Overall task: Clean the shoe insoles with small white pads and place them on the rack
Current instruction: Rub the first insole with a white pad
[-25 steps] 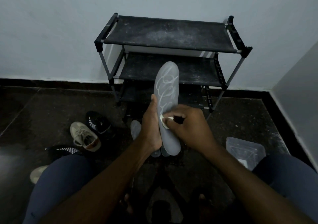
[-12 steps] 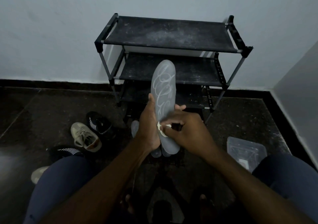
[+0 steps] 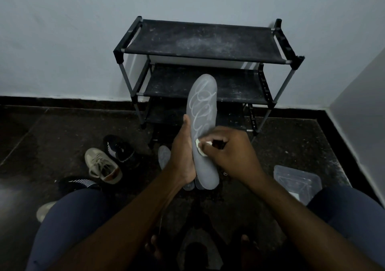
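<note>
My left hand grips a grey insole upright by its left edge, heel end down. White looping smear marks cover its upper half. My right hand pinches a small white pad and presses it on the insole's middle. More grey insoles lie on the floor behind and below my left hand, partly hidden. The black three-tier shoe rack stands against the wall just beyond the insole, its shelves dusty and bare.
A beige sneaker and a black striped sneaker lie on the dark floor at left; another black shoe is by my left knee. A clear plastic container sits by my right knee. Walls close the back and right.
The right hand has slid the pad slightly up and down on the insole's middle. The insole has tilted a little and stays in the left hand.
</note>
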The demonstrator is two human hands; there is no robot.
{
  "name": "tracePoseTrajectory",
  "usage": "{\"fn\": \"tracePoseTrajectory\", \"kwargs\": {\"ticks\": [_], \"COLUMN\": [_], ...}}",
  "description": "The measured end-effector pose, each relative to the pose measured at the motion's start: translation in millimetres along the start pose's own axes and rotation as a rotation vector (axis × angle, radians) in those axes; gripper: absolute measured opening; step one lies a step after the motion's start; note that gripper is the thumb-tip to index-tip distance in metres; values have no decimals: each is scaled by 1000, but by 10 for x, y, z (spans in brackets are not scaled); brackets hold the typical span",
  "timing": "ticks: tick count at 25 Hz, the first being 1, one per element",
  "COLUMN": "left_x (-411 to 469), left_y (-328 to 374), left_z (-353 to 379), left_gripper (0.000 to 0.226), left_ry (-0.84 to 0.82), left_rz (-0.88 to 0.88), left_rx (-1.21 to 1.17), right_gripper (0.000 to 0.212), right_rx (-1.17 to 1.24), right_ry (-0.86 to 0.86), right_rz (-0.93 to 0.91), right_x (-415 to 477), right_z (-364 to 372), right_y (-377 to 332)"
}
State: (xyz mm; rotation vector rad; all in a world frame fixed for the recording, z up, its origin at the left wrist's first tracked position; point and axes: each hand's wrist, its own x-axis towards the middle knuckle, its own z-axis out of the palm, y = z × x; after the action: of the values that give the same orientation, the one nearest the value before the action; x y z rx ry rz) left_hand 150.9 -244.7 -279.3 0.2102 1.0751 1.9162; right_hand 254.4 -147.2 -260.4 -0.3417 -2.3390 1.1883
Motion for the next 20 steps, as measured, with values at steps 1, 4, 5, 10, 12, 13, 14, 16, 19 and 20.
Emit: {"fn": "tracePoseTrajectory", "kwargs": {"ticks": [1,4,5,10,12,13,14,16,19,20], "left_x": [-4,-28,-35,-65,-70,-57,-60,-71,-67,-65], "left_y": [-2,45,62,52,68,69,77,77,50,49], "left_z": [15,38,48,87,76,56,60,79,92,83], "left_gripper": [75,86,88,76,84,87,87,82,77,80], "left_ry": [8,21,18,16,20,12,1,0,9,-1], "left_rz": [-3,-23,-22,3,8,26,44,37,10,1], "left_rx": [-4,42,53,-9,33,64,86,61,34,29], "right_gripper": [10,9,8,8,8,7,7,8,8,9], "right_rx": [15,-3,-12,47,35,21,8,20,46,31], "right_ry": [11,-61,-76,21,-32,-65,-77,-38,-5,-20], "right_rz": [-2,-50,-54,-20,-72,-86,-84,-48,-46,-67], "right_x": [9,-61,-78,-11,-71,-105,-119,-87,-44,-56], "right_z": [12,74,62,-27,22,33,22,-32,-30,2], "right_y": [-26,-100,-97,-44,-105,-117,-112,-53,-70,-96]}}
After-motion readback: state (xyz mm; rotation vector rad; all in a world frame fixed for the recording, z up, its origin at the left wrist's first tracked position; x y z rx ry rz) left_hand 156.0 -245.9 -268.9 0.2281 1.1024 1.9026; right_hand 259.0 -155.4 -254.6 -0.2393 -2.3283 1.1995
